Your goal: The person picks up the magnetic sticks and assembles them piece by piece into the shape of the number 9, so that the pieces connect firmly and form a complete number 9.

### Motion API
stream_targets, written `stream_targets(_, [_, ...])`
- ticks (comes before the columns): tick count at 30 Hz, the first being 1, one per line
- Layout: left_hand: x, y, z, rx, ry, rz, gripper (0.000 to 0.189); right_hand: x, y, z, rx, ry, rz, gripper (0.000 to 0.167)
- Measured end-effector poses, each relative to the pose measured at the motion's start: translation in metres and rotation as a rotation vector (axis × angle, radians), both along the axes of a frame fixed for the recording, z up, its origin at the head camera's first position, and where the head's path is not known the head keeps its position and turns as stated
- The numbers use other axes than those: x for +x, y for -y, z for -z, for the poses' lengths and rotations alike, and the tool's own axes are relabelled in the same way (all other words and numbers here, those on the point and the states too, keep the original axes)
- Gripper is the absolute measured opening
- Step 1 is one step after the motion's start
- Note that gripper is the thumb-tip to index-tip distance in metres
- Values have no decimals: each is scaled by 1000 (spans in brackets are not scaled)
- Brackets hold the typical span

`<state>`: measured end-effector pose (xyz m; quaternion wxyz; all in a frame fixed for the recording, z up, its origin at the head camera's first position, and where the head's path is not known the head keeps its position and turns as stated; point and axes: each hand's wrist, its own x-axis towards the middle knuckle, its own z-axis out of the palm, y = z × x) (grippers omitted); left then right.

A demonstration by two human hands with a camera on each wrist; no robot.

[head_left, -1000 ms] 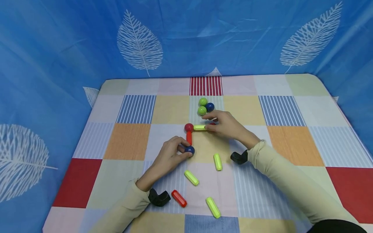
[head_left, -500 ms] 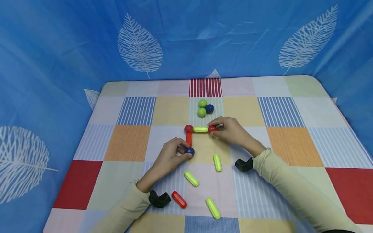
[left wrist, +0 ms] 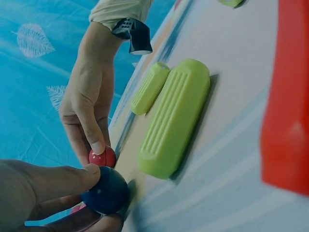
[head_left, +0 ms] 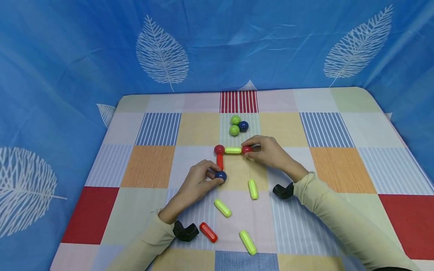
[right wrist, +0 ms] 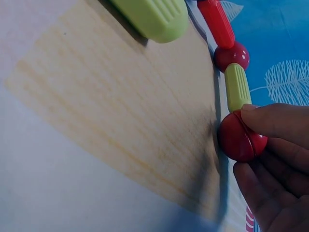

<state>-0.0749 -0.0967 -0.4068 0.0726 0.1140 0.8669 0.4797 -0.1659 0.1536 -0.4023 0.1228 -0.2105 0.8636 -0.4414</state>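
My left hand (head_left: 198,182) pinches a blue ball (head_left: 221,175) between thumb and fingers. That ball sits at the near end of a red stick (head_left: 220,162), whose far end meets a red ball (head_left: 219,149). From there a yellow-green stick (head_left: 233,150) runs right to a second red ball (head_left: 246,149), so the joined pieces form a corner. My right hand (head_left: 271,154) holds this second red ball; in the right wrist view the thumb lies on top of the ball (right wrist: 242,137), against the end of the green stick (right wrist: 237,87).
Two green balls (head_left: 234,130) and a blue ball (head_left: 243,126) cluster beyond the joined pieces. Nearer lie loose yellow-green sticks (head_left: 253,189), (head_left: 222,208), (head_left: 248,242) and a red stick (head_left: 208,232). A patchwork cloth (head_left: 145,210) covers the table; a blue curtain (head_left: 237,45) hangs behind.
My right hand has shifted slightly right and nearer, uncovering the red ball at the end of the yellow-green stick. The left hand stays on the blue ball.
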Motion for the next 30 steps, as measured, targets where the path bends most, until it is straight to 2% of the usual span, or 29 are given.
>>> stream_targets(9, [0,3,-3,-1,11,-8,22,-3,1,-2,19,-3,5,29])
stream_targets(21, [-2,2,-5,-3,15,21,23,-1,-2,1,16,16,14,32])
stream_targets(25, [-13,7,-12,-34,26,39,22,-1,-2,2,9,12,8,32])
stream_targets(30, [-44,15,-22,-40,20,0,20,-1,-1,2,11,4,6,31])
